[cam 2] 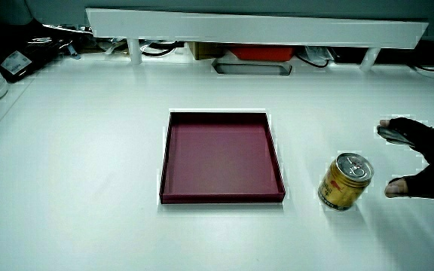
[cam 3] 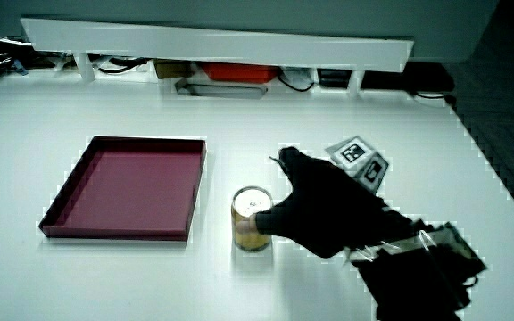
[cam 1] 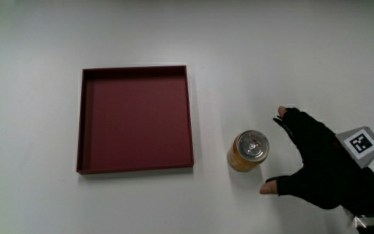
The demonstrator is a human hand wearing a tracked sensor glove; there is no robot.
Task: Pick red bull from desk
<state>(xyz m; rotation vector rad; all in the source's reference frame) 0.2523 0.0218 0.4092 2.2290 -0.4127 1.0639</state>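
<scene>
Where the red bull can [cam 1: 249, 151] stands: upright on the table [cam 1: 44, 39], near mid-frame, between the red tray [cam 1: 190, 117] and the hand [cam 1: 317, 169].
Long axis: vertical, lid up.
Hand: beside the can, palm opening toward it.
Fingers [cam 1: 289, 120]: spread apart from the thumb, holding nothing.
Gap: a slim one in the main view. In a side view the glove [cam 3: 315, 209] overlaps the can, so it is perhaps touching.
Hidden: the can's palm-facing wall, and the forearm is cut off.
</scene>
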